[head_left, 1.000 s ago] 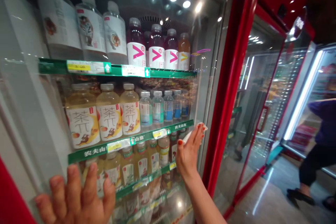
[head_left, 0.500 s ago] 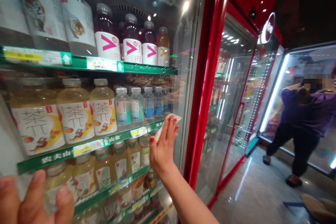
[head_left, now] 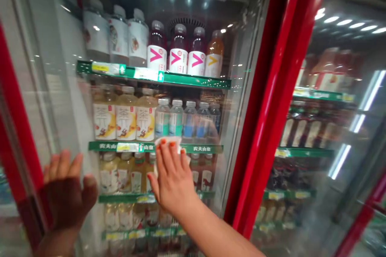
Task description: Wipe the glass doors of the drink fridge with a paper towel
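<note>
My right hand reaches up from the lower right and lies over a thin white cloth, holding it against the glass door of a drinks fridge. I cannot tell whether it is fabric or paper. Its fingers point upward, with red-painted nails, level with the middle green shelf edge. At the lower left my left hand is raised with fingers apart and holds nothing. It is dark and blurred, near the door's left side; whether it touches the glass I cannot tell.
Behind the glass, bottles with pink V labels stand on the upper shelf and tea bottles below them. A red door frame rises to the right. Beyond it is another glass-fronted fridge with several filled shelves.
My right hand and the cloth have moved left across the glass. The view has turned and drawn back, so more of my left hand shows and the other person is out of view.
</note>
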Demonstrator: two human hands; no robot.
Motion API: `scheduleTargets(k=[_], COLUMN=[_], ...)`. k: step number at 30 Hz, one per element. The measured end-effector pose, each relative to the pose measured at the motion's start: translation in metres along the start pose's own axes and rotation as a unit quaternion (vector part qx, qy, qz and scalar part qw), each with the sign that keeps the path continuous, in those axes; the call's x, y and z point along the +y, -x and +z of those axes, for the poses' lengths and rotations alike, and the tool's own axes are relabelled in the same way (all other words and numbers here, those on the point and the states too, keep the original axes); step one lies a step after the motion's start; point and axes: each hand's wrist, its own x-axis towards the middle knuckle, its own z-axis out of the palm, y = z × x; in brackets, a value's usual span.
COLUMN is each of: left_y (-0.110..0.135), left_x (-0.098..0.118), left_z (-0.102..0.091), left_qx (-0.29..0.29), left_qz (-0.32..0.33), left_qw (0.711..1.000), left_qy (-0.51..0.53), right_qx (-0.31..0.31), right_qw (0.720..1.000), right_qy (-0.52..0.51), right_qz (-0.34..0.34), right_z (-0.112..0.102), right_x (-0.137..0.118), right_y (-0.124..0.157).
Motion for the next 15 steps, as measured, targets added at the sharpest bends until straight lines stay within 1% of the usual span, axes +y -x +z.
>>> scheduleTargets(k=[2,3,4,5,6,7,8,10,11,12,13,15], left_y=[0.003,0.004,0.004,0.004,0.004,0.003,0.002,0.0,-0.001,-0.002,-0.002,-0.002], left_x=[-0.013,-0.017,-0.019,-0.02,-0.019,-0.019,-0.018,-0.017,-0.017,-0.017,-0.018,-0.016], left_z=[0.001,0.0,-0.001,-0.003,-0.004,-0.005,-0.007,-0.008,-0.008,-0.007,-0.006,-0.003], left_qx=[-0.031,-0.039,-0.042,-0.042,-0.039,-0.034,-0.032,-0.029,-0.025,-0.02,-0.013,0.008], left_qz=[0.054,0.069,0.076,0.081,0.085,0.09,0.095,0.102,0.106,0.109,0.11,0.102], left_qw=[0.996,0.992,0.99,0.988,0.987,0.986,0.985,0.984,0.984,0.985,0.986,0.989], left_qy=[-0.071,-0.097,-0.114,-0.124,-0.131,-0.137,-0.141,-0.143,-0.14,-0.135,-0.128,-0.109], right_qx=[-0.047,-0.057,-0.054,-0.044,-0.028,-0.006,0.017,0.053,0.066,0.078,0.086,0.086], right_qw=[0.992,0.986,0.983,0.984,0.988,0.993,0.998,0.997,0.993,0.989,0.988,0.992], right_qy=[-0.057,-0.073,-0.078,-0.072,-0.057,-0.036,-0.01,0.037,0.053,0.062,0.066,0.058], right_qz=[-0.106,-0.139,-0.156,-0.156,-0.141,-0.111,-0.066,0.043,0.085,0.109,0.113,0.076], right_z=[0.003,0.002,0.0,-0.004,-0.009,-0.016,-0.023,-0.036,-0.04,-0.042,-0.041,-0.03], right_x=[-0.015,-0.017,-0.012,-0.003,0.011,0.028,0.045,0.074,0.083,0.087,0.086,0.071], right_y=[0.028,0.046,0.064,0.078,0.087,0.091,0.089,0.074,0.064,0.054,0.048,0.046])
